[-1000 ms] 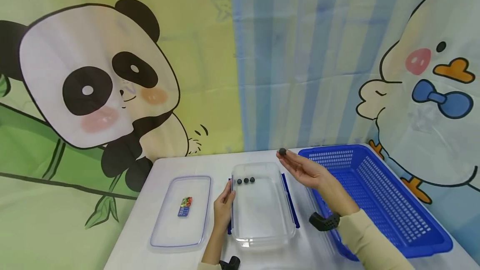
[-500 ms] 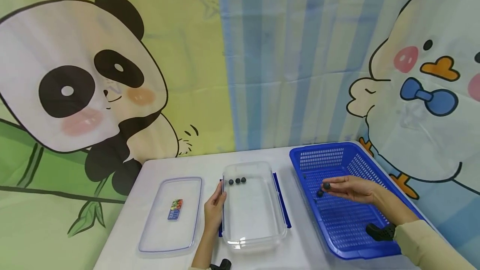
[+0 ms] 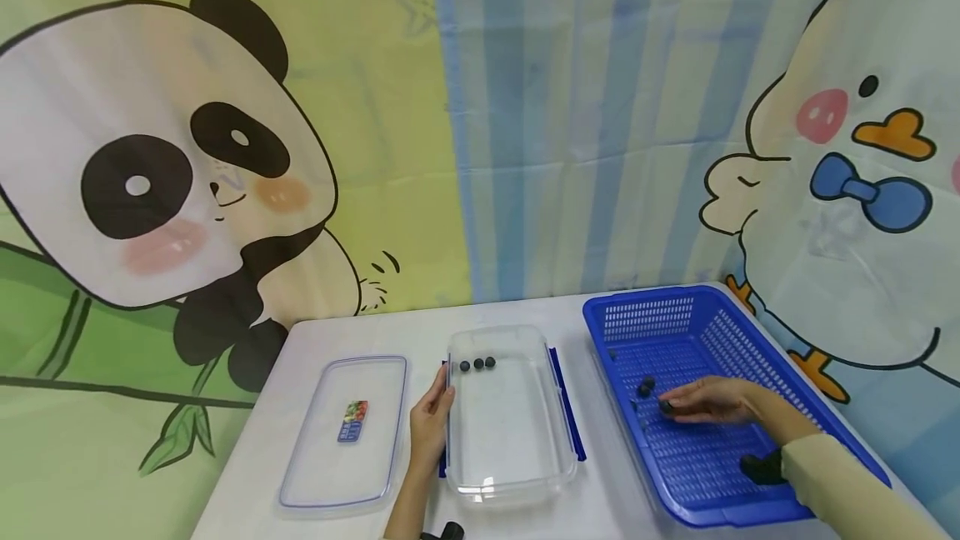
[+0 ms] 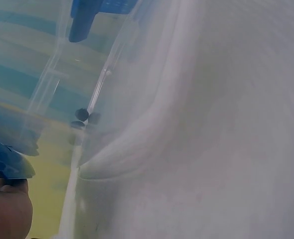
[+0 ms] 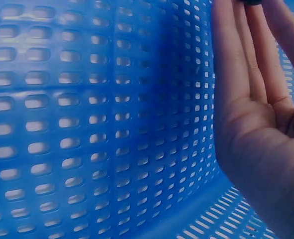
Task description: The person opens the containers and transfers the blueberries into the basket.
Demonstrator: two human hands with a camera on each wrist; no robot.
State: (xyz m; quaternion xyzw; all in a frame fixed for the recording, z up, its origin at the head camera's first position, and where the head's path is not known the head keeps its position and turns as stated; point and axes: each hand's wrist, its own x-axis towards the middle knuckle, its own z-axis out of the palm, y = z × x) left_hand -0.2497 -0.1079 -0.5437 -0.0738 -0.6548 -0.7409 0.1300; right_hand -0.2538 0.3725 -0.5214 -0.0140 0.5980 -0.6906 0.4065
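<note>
Three small dark balls point(image 3: 477, 364) sit in a row near the far end of a clear plastic food container point(image 3: 517, 440). My left hand point(image 3: 431, 425) grips the container's left side, beside a blue latch flap point(image 4: 7, 159). Inside the blue basket point(image 3: 678, 507), my right hand point(image 3: 712, 401) pinches another dark ball point(image 3: 666, 407) at its fingertips, low over the floor. Just left of the fingertips lie dark balls point(image 3: 645, 387) close together. In the right wrist view the pinched ball point(image 5: 250, 1) is mostly cut off by the top edge.
Left of the container, the clear lid point(image 3: 322, 473) with a coloured label point(image 3: 352, 421) lies flat on the white table point(image 3: 258, 440). The basket's perforated walls point(image 5: 87, 119) surround my right hand. A printed curtain point(image 3: 525, 148) hangs behind the table.
My right hand has moved with a dark ball from between container and basket into the basket, then slightly lower and nearer. My left hand keeps its place on the container.
</note>
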